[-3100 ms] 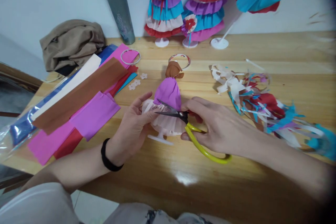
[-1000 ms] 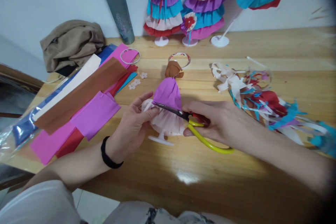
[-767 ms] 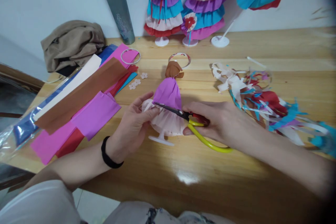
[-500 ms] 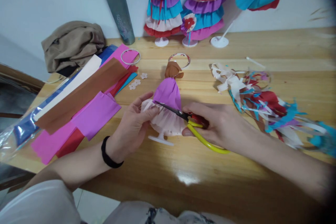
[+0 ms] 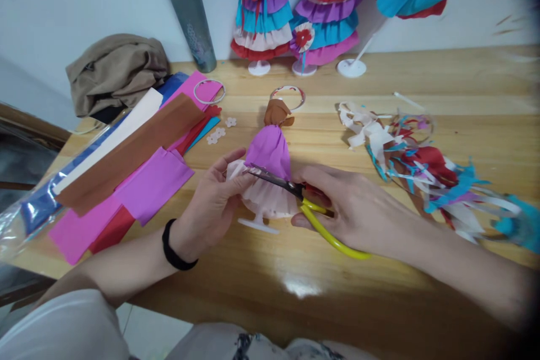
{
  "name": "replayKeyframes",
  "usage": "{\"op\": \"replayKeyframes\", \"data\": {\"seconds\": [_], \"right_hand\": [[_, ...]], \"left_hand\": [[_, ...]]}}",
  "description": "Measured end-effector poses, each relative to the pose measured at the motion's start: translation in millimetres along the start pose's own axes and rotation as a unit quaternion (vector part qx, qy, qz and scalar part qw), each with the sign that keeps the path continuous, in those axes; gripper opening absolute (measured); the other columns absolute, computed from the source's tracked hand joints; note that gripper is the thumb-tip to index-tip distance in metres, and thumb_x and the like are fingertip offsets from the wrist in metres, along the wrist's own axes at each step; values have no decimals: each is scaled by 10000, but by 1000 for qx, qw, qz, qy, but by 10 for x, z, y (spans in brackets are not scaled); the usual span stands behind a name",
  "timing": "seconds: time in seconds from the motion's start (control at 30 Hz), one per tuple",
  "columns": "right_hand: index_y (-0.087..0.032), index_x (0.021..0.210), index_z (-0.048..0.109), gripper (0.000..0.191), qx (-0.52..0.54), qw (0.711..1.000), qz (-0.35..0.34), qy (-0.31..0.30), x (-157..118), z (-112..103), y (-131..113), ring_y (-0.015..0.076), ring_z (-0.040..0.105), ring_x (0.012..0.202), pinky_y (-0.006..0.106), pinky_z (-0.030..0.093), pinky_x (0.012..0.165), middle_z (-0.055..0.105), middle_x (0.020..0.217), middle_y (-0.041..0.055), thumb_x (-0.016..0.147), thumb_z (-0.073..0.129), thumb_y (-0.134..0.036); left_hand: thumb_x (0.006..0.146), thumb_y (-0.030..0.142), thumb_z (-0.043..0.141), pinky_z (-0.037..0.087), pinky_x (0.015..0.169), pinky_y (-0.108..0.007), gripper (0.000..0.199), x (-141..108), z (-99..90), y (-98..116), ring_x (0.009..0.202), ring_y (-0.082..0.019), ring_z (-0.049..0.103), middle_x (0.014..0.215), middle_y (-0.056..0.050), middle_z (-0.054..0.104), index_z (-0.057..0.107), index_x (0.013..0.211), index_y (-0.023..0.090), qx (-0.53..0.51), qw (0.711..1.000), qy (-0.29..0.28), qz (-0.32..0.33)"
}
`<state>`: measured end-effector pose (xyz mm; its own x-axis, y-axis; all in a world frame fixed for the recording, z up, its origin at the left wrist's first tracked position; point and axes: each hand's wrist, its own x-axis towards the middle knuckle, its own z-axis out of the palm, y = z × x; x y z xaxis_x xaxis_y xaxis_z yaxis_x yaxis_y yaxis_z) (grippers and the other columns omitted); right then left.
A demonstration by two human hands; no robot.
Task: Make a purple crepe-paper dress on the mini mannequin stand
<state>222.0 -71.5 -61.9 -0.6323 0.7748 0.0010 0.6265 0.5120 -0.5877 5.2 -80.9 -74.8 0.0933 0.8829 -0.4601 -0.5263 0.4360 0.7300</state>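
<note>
Nearby, scraps R, ppr L of doll

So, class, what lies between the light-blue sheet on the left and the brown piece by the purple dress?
In the head view, small white flowers lie on the table between the light-blue sheet and the brown piece by the purple dress.

I see a grey-green bottle standing by the wall, a bunched brown cloth to its left. Further right I make out two tiered dresses on white stands. Tangled scraps lie at the right, and small white flower shapes lie near the brown sheet.
</note>
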Motion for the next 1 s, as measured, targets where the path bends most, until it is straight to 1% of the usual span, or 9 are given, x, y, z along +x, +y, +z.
{"op": "replayKeyframes", "data": {"seconds": [0.13,0.27,0.4,0.57,0.67,0.73,0.83,0.9,1.0], "right_hand": [[-150,1144,603,342,-7,1000,8,4,-21,38,41,257,674,789,330,475,640,694,1012,133,885,619,-372],[-149,1137,604,358,-27,1000,14,-4,-27,42,43,292,696,818,358,485,651,697,1034,144,902,585,-418],[-144,1143,610,373,-60,998,4,1,-22,30,18,289,693,760,344,453,600,703,994,131,899,592,-425],[-152,1160,617,351,-82,996,6,25,-40,32,32,248,680,757,309,441,584,705,1028,132,873,625,-354],[-196,1046,616,311,-57,995,40,74,-119,31,112,180,570,579,284,376,502,661,814,64,890,600,-464],[-228,957,567,302,7,990,84,115,-198,33,186,152,492,520,273,364,480,562,667,4,924,538,-527],[-242,952,526,310,45,982,122,138,-303,35,249,139,476,520,260,373,483,511,631,-27,933,521,-552],[-234,940,544,327,22,987,99,123,-330,33,223,126,451,499,253,344,472,502,617,-35,909,564,-558],[-203,933,588,312,21,997,23,69,-292,31,107,111,410,470,242,300,455,471,589,-47,915,584,-515]], "left_hand": [[684,77,809,538,776,-246,508,-1,-5,1,793,-120,678,911,-2,716,631,1148,182,4,1000,-4,-1],[696,66,789,535,782,-250,497,-1,-4,-3,803,-124,677,923,-6,716,635,1153,184,4,1000,-1,0],[707,70,788,529,787,-243,498,-1,-3,-6,805,-120,675,923,-12,719,631,1168,177,9,1000,-1,1],[694,53,789,536,784,-237,504,-6,9,5,808,-116,676,924,-8,715,627,1156,174,1,1000,0,-3],[697,56,792,543,766,-245,506,-10,12,14,790,-120,673,880,7,703,620,1156,184,1,1000,6,-9],[707,57,789,539,733,-235,493,-10,8,16,746,-109,658,827,21,688,615,1149,188,2,1000,8,-9],[713,58,789,532,715,-218,496,-9,2,18,723,-97,647,819,23,686,612,1158,184,6,1000,7,-8],[713,59,790,534,717,-215,512,-8,5,20,734,-98,653,838,16,690,608,1176,180,10,1000,5,-9],[716,46,779,539,711,-212,513,-12,21,25,740,-99,659,859,7,697,602,1180,174,11,1000,7,-8]]}}
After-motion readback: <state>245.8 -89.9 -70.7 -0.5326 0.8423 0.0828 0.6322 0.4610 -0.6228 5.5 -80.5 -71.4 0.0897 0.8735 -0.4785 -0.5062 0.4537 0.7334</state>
